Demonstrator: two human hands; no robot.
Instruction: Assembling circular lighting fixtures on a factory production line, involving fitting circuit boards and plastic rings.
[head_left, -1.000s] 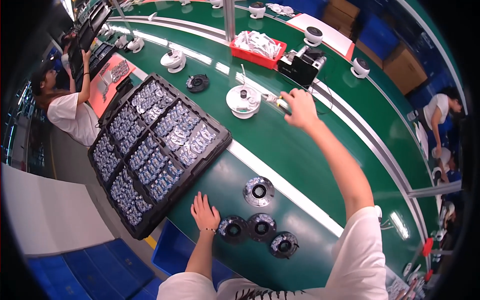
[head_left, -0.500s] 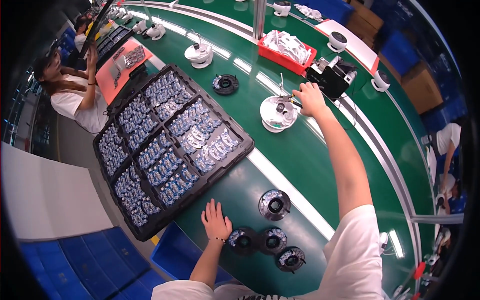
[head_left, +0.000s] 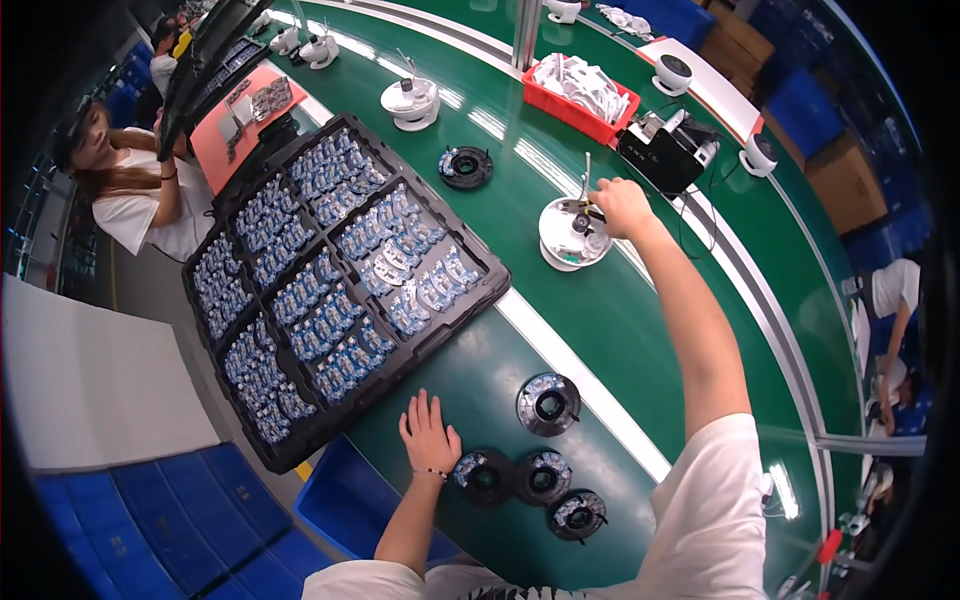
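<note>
My right hand reaches far out over the green belt, closed on a small yellow-and-black hand tool that looks like pliers. Its tip is at a white round housing, which lies with its inside facing up and a white cable standing out of it. My left hand rests on the near table, palm down with fingers apart, holding nothing. Close beside it is a black ring with a small circuit board on it. Two similar rings, a black ring and another ring, sit nearby; a further ring lies higher up.
A large black tray of blue-white circuit boards stands at left. On the belt are another black ring and a white housing. Beyond stand a red bin of white parts and a black-and-white device. A co-worker handles a dark tray.
The white housing and other things on the belt have shifted slightly right. My right hand has stayed at the housing with the tool. My left hand has hardly moved. The co-worker's dark tray has swung lower.
</note>
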